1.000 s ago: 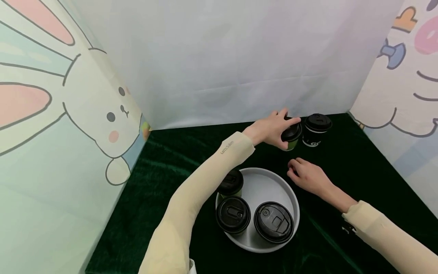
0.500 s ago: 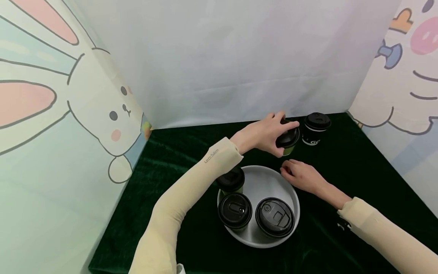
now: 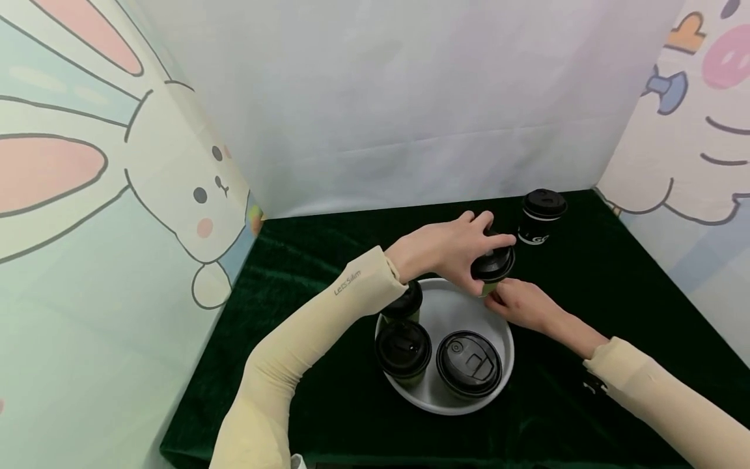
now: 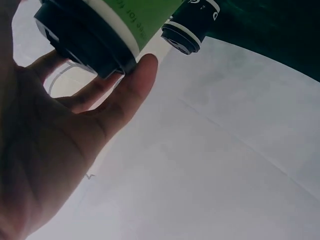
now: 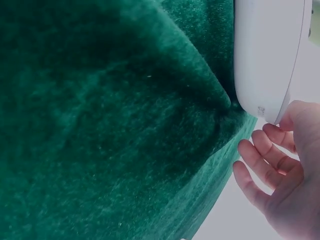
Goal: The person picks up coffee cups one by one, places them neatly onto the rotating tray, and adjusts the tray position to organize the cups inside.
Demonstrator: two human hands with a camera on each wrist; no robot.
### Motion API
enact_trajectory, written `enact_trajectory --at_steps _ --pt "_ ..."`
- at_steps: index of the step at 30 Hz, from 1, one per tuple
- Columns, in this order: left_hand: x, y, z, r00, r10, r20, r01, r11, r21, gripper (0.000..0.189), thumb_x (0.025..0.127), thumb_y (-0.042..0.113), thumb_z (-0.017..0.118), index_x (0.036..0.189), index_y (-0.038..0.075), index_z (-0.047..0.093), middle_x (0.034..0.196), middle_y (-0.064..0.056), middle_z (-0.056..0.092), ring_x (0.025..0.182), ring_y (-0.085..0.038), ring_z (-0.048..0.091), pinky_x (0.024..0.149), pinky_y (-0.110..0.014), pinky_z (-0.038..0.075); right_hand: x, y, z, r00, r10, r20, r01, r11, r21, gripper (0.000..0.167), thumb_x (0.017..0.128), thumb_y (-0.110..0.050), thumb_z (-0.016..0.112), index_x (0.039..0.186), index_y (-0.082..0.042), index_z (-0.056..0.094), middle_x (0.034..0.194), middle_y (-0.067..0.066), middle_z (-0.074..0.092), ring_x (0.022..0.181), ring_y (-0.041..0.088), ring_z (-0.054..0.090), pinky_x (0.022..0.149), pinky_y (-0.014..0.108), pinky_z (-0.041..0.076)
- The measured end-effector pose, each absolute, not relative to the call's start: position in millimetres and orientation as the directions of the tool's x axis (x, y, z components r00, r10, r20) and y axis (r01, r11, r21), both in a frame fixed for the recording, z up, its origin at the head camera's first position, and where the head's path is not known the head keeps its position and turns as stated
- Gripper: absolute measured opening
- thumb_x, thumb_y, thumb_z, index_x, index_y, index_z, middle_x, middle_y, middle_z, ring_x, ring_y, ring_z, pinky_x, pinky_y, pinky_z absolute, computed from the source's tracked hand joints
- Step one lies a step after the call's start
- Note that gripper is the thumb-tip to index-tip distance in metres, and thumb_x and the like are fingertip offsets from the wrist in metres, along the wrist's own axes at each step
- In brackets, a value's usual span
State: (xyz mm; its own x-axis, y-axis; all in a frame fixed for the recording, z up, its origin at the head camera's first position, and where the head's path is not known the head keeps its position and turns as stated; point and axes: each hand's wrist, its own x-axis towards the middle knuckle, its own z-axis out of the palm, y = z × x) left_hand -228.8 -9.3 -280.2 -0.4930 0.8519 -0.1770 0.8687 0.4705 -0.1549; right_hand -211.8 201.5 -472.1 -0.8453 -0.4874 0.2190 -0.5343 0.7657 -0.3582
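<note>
My left hand (image 3: 448, 251) grips a green paper coffee cup (image 4: 142, 17) by its black lid (image 3: 494, 264), thumb and fingers spread round the lid's edge. The cup is over the far right rim of a round grey tray (image 3: 454, 306). At that rim my right hand (image 3: 524, 305) has curled fingers, and in the right wrist view its thumb and forefinger pinch the tray's edge (image 5: 267, 65). Three lidded cups stand on the tray: one at the front right (image 3: 469, 365), one at the front left (image 3: 403, 352), and one behind it (image 3: 404, 305), partly hidden by my left arm.
A black lidded cup (image 3: 540, 218) with white lettering stands at the back right of the table, which a dark green velvet cloth (image 3: 592, 273) covers. A white curtain (image 3: 381, 117) closes off the back. Cartoon-printed panels (image 3: 64, 273) flank both sides.
My left hand has brought the green cup from beside the black cup towards the tray. My right hand has moved left from beside the tray to its rim.
</note>
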Motion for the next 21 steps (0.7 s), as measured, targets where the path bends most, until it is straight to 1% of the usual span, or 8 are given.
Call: enact_trajectory --at_steps 5,9,15,21 --pt "-223 -10 -281 -0.487 0.838 -0.245 0.873 0.468 -0.135 0.085 0.087 0.057 0.063 0.16 0.036 0.024 0.149 -0.007 0.032 0.115 -0.018 0.04 0.085 -0.028 0.045 -202 207 -473 -0.826 -0.51 0.241 -0.564 0.761 -0.322 0.013 0.096 -0.015 0.065 0.087 -0.023 0.059 0.07 -0.014 0.046 0.057 -0.002 0.041 0.052 0.021 0.038" --pt "-217 -8 -283 -0.479 0.826 -0.298 0.877 0.461 -0.134 0.085 0.088 0.058 0.062 0.16 0.036 0.023 0.148 -0.006 0.031 0.113 -0.017 0.041 0.086 -0.028 0.044 -192 212 -475 -0.816 -0.526 0.24 -0.578 0.755 -0.309 0.016 0.094 -0.014 0.066 0.086 -0.026 0.058 0.071 -0.016 0.046 0.058 -0.004 0.041 0.053 0.02 0.039" --pt "-206 -4 -284 -0.456 0.817 -0.353 0.889 0.439 -0.133 0.084 0.088 0.059 0.061 0.159 0.037 0.022 0.15 -0.006 0.031 0.115 -0.017 0.042 0.088 -0.028 0.044 -175 217 -473 -0.829 -0.53 0.176 -0.557 0.756 -0.345 0.015 0.095 -0.016 0.066 0.088 -0.028 0.06 0.072 -0.018 0.048 0.059 -0.005 0.043 0.054 0.02 0.041" --pt "-192 -2 -283 -0.434 0.809 -0.396 0.898 0.422 -0.122 0.08 0.089 0.061 0.06 0.158 0.039 0.024 0.149 -0.003 0.032 0.114 -0.016 0.044 0.086 -0.027 0.046 -157 219 -466 -0.849 -0.515 0.116 -0.519 0.771 -0.37 0.019 0.096 -0.017 0.065 0.085 -0.029 0.056 0.071 -0.019 0.047 0.057 -0.004 0.043 0.054 0.021 0.041"
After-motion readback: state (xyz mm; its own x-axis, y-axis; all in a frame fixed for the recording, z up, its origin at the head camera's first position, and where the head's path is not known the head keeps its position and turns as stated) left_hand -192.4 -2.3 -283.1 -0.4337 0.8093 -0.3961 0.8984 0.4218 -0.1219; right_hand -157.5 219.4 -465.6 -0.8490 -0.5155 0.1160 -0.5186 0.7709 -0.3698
